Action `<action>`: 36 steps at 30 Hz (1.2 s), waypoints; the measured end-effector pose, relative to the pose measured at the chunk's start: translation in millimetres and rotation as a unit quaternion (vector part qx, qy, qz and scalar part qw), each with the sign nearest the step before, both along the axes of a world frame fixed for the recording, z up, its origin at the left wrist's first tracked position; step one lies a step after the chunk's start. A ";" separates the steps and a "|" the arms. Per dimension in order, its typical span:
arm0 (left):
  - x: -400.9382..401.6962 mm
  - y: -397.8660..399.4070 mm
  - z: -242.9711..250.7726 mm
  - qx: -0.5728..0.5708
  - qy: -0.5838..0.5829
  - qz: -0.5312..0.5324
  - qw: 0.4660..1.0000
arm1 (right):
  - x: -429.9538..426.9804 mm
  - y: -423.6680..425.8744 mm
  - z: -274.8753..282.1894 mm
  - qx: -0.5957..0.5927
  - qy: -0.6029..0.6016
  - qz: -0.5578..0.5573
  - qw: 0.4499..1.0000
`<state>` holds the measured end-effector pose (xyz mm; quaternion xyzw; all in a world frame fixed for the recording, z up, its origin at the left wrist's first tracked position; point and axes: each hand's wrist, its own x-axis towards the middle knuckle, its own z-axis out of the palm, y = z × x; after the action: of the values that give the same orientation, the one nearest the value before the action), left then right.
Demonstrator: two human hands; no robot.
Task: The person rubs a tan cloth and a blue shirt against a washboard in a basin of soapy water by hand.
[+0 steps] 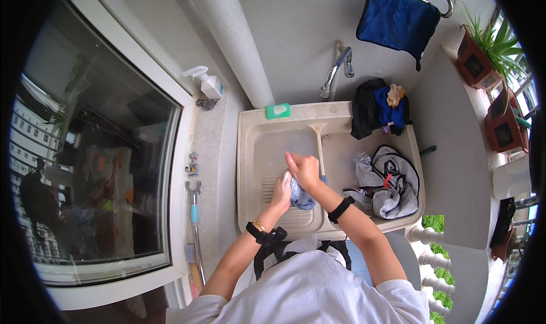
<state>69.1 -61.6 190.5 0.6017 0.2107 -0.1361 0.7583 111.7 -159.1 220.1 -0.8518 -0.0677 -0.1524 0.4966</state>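
Note:
Over the left basin of a stone laundry sink (pixel 244 170), both hands are together at a wet light blue cloth (pixel 302 199). My left hand (pixel 281 190) lies along the cloth's left side, with white suds on its fingers. My right hand (pixel 303 169) is closed on the upper part of the cloth, most of its grip hidden from above. The cloth hangs bunched below the hands, over the ribbed washboard (pixel 298 218). Cloudy water (pixel 273 147) stands in the basin beyond them.
A grey garment with black edging (pixel 394 185) lies in the right basin. Dark and blue clothes (pixel 369 106) are piled on the back right corner. Soap sits in a green dish (pixel 278 111) on the back rim; a chrome faucet (pixel 335 74) overhangs the sink. A pump bottle (pixel 210 85) stands left.

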 end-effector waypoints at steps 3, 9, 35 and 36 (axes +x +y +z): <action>-2.2 6.7 -22.9 -0.119 0.002 0.089 0.989 | -40.3 29.2 21.5 -0.058 -0.210 0.136 0.966; 0.7 20.4 -23.4 -0.052 -0.023 -0.049 0.997 | -6.6 13.6 -12.7 -0.016 0.012 -0.038 0.999; -20.1 70.6 -160.3 0.540 -0.125 -0.285 0.782 | -113.2 -52.6 -175.3 -0.122 0.257 0.065 0.956; -25.6 71.8 -160.2 0.548 -0.105 -0.285 0.779 | -117.1 -49.8 -173.1 -0.174 0.247 0.091 0.949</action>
<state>43.5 10.2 30.4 0.9590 -0.0126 -0.1434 0.2441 -5.4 -208.9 47.0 -0.9262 -0.0458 0.1224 0.3535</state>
